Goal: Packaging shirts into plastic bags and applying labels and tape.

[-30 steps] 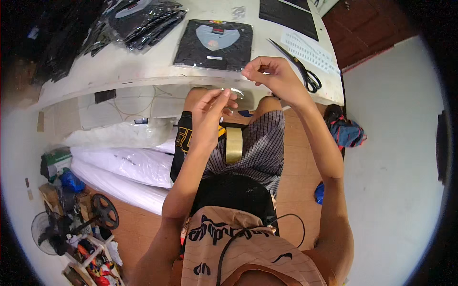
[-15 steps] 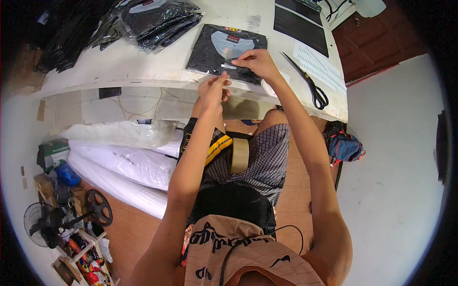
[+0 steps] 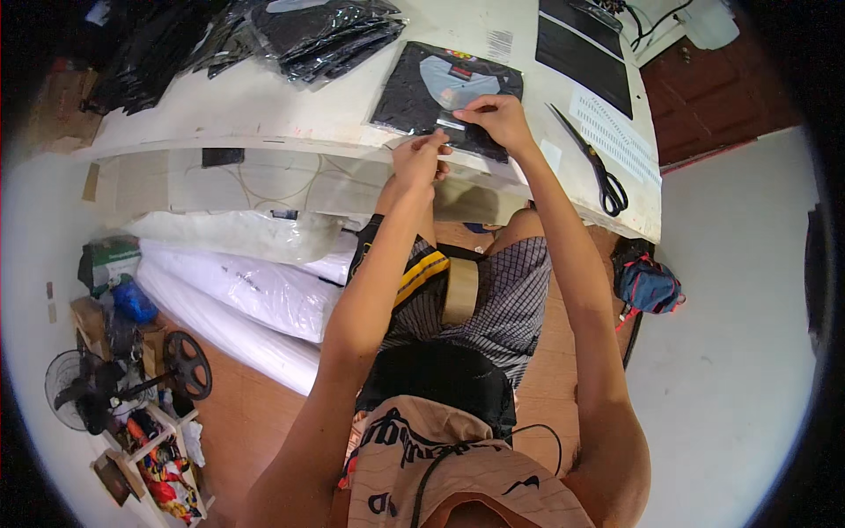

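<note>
A folded black shirt with a pale grey-blue neck area lies in a clear plastic bag (image 3: 407, 92) near the table's front edge. On its lower part is a small white label (image 3: 451, 125). My right hand (image 3: 500, 121) rests over the bag's right side, thumb and forefinger pinched beside the label; what lies between them is too small to make out. At the front edge, my left hand (image 3: 419, 160) has its fingers loosely bent and apart, one tip at the bag's near edge just below the label. No object shows in it.
Large black scissors (image 3: 598, 167) lie right of the bag, beside a printed white sheet (image 3: 607, 123) and black flat panels (image 3: 583, 66). Bagged black garments (image 3: 326, 40) are piled at the back left. Below are white wrapped rolls (image 3: 238, 286) and a fan (image 3: 75, 392).
The whole view has shifted slightly, so the table and bag appear further right. Both hands keep nearly the same places at the bag and label.
</note>
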Motion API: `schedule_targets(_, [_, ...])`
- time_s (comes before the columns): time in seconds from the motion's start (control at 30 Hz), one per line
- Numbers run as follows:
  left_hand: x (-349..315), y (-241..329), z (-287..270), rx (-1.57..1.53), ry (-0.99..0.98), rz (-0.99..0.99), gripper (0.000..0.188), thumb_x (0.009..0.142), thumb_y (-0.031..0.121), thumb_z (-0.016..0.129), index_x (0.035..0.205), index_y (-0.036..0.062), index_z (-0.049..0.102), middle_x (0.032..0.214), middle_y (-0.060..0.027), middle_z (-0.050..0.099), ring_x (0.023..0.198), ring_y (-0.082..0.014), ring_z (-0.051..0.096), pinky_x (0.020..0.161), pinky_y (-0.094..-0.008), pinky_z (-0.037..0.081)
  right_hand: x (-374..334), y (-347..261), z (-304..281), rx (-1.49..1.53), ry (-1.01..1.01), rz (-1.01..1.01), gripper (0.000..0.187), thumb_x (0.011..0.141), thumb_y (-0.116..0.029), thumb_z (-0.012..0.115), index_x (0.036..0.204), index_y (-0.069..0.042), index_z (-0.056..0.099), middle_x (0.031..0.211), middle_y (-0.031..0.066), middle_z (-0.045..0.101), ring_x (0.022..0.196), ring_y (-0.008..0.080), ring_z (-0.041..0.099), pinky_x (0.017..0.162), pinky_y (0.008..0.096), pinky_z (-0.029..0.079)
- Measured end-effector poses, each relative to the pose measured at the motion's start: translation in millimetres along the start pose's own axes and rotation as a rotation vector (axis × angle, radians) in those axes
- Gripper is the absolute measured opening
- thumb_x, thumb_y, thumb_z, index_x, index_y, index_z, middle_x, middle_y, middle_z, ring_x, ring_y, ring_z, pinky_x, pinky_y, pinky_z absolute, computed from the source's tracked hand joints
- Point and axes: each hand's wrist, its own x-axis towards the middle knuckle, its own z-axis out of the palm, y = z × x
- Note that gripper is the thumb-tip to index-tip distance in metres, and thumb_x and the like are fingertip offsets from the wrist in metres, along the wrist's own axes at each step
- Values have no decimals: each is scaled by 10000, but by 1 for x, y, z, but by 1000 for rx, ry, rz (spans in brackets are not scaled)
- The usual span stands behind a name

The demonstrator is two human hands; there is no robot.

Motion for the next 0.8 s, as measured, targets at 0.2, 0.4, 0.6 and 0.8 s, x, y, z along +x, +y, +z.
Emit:
schedule_targets(0.2, [4, -3, 0, 4, -32, -2, 216, 861, 225, 676, 885, 11, 664, 729, -57, 632, 428, -107, 500, 379, -227, 346, 6, 17, 1, -18, 28, -63, 230, 656, -198, 834, 747, -16, 726, 629, 45, 647, 568, 90, 537, 560, 249, 434])
schedule_targets(0.4, [7, -2, -1, 41, -18, -23, 196, 856, 214, 671, 852, 19, 652, 697, -55, 627, 433, -116, 508, 381, -235, 346, 3, 16, 4, -109, 58, 4, 259, 639, -260, 841, 753, -51, 738, 630, 46, 649, 554, 119, 560, 558, 270, 445])
schedule_targets(0.6, [14, 6, 2, 121, 20, -42, 133, 775, 132, 694, 740, 46, 600, 584, -43, 558, 418, -142, 507, 387, -269, 353, -1, 8, 9, -272, 114, 52, 289, 604, -289, 852, 749, -68, 737, 635, 47, 649, 572, 155, 600, 565, 298, 464])
schedule_targets(0.8, [18, 5, 2, 156, 53, 9, 178, 764, 126, 688, 656, 31, 584, 532, -35, 510, 414, -154, 525, 365, -275, 365, 3, 4, 7, -285, 215, 108, 471, 489, -341, 898, 769, -39, 669, 694, 68, 655, 635, 183, 626, 604, 305, 486])
